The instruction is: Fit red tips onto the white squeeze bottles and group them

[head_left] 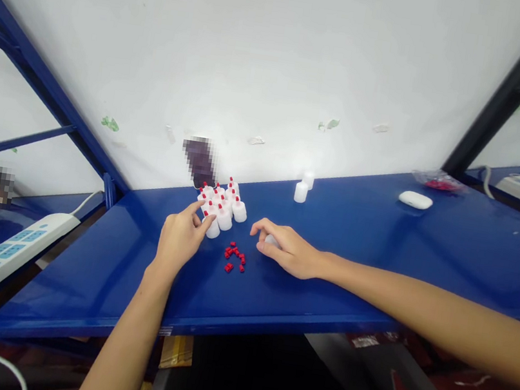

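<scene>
Several white LED tea-light candles with red flame tips (224,217) stand close together on the blue table. My left hand (180,235) is at the near left candle (212,227), thumb and index finger on either side of its red tip. My right hand (293,252) lies on its side on the table, its fingers curled round a white candle (272,241) that is mostly hidden. Between my hands lies a loose scatter of small red flame tips (235,253). Two white candles (301,192) stand farther back, with no red tips visible on them.
A dark phone-like object (200,161), blurred out, leans on the wall behind the group. A white oval case (415,200) and a plastic bag with red pieces (440,181) lie at the right. A white power strip (11,255) is at the left, beyond the blue frame.
</scene>
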Available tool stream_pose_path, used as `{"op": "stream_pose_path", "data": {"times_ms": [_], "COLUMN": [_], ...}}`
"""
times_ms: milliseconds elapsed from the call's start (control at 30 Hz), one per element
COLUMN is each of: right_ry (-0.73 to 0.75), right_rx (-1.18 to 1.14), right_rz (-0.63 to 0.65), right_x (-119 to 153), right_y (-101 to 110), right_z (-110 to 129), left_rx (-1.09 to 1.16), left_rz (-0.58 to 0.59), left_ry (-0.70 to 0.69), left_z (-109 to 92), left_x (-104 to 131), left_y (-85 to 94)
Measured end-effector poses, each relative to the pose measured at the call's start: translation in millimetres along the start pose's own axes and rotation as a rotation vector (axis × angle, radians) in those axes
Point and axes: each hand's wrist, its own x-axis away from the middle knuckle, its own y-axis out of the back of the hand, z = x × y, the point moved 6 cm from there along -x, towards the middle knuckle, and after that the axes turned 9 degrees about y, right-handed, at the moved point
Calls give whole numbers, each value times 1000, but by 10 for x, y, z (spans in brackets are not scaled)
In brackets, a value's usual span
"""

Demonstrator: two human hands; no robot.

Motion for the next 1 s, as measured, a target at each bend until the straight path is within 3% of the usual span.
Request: {"op": "stream_pose_path", "data": {"times_ms": [200, 267, 400, 500, 767, 1000], "right_ry": [4, 12, 31, 7, -25, -87], "right_rx": [-20, -25, 15, 67, 180, -229], "right_rz": [-1, 4, -20, -18, 54, -140], "right_x": [-10, -13, -25, -34, -47, -42], "right_y": [1, 0, 15, 5, -48, 79], "right_z": [-4, -3, -1, -32, -48, -83], "left_rx": [111, 97, 4, -81, -176, -106], "left_rz": [-120, -37, 266, 377, 399, 388], "left_ry": [-30, -103, -256, -303, -320, -326], "left_z": [-66, -126, -249, -267, -244, -281], "left_x": [124, 192, 331, 364, 321, 324], "left_y": [152, 99, -146, -259, -331, -342]}}
